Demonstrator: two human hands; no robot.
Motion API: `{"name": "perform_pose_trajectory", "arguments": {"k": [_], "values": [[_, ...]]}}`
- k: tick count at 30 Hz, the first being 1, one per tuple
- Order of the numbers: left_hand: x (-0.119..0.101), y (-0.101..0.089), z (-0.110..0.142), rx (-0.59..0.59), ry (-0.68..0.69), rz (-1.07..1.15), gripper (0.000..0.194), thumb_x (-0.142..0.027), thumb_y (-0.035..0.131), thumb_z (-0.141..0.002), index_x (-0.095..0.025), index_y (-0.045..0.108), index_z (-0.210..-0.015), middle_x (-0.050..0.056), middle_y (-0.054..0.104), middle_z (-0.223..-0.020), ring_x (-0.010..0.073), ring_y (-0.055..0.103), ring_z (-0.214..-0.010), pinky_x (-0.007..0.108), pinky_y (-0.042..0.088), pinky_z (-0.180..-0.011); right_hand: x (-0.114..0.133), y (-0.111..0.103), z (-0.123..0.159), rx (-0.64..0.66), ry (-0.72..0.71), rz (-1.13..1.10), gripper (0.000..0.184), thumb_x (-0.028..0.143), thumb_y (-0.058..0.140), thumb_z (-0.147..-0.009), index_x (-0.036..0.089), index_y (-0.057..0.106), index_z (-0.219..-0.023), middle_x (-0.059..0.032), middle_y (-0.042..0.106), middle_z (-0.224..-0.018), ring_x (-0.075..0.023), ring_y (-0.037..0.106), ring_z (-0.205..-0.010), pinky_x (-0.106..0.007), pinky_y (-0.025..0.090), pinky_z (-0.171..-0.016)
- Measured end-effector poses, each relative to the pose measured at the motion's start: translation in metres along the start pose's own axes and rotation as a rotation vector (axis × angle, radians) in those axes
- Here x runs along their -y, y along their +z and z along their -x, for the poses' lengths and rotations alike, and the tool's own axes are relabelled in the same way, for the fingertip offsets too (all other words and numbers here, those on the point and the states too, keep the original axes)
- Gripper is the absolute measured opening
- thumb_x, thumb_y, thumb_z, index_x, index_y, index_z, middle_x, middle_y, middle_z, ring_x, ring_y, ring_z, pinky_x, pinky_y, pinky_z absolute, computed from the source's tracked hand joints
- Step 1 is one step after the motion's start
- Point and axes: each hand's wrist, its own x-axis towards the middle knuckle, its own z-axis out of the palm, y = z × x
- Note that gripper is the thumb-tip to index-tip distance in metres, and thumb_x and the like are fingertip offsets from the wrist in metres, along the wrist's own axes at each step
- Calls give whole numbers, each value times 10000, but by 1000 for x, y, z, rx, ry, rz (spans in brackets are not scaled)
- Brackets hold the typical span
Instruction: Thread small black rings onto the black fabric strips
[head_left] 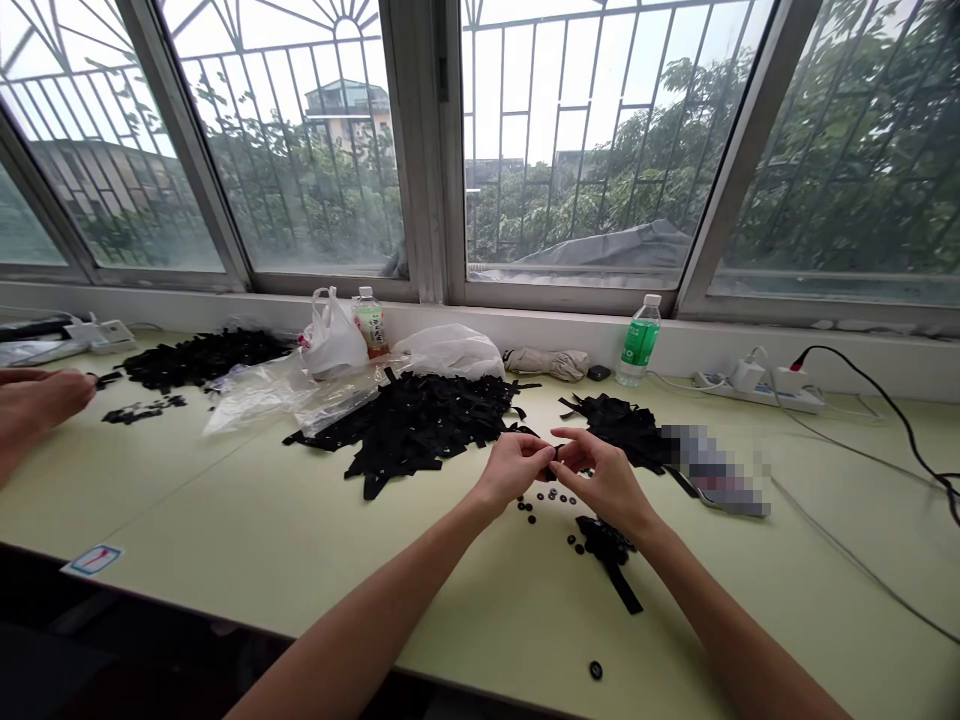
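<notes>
Heaped black fabric strips (pixel 412 425) and white plastic bags (pixel 450 352) across pale green laminate bench (pixel 420 590), green-labelled water bottle (pixel 639 340) behind. Small black piece (pixel 555 462), too small to identify, pinched between fingertips of left hand (pixel 512 468) and right hand (pixel 600 480), both closed on it. Round black buttons (pixel 544 500) scattered just below; black strip bundle (pixel 606 540) near right wrist; second person's hand (pixel 45 395) at far left.

Soft daylight from the wide windows (pixel 585 140), faint shadows, strong wide-angle bowing at the edges
</notes>
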Motion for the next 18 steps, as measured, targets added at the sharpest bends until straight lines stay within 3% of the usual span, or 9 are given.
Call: {"name": "perform_pose_trajectory", "arguments": {"k": [11,18], "values": [[8,-3,-4,3,3,-95,173,-260,612,-782,-106,639,-707,22,610,-590,91,553,-511,218,475,-527,1,-1,1,1,-21,146,324,247,542,-806,225,592,-1125,-30,740,-784,-203,693,-704,-342,553,-677],[10,-3,-3,-10,83,-326,208,-311,546,-781,-139,639,-709,12,616,-603,125,556,-550,220,419,-500,0,-1,2,-22,90,53,322,311,593,-784,218,603,-1092,-40,751,-767,-217,698,-694,-340,553,-666]]}}
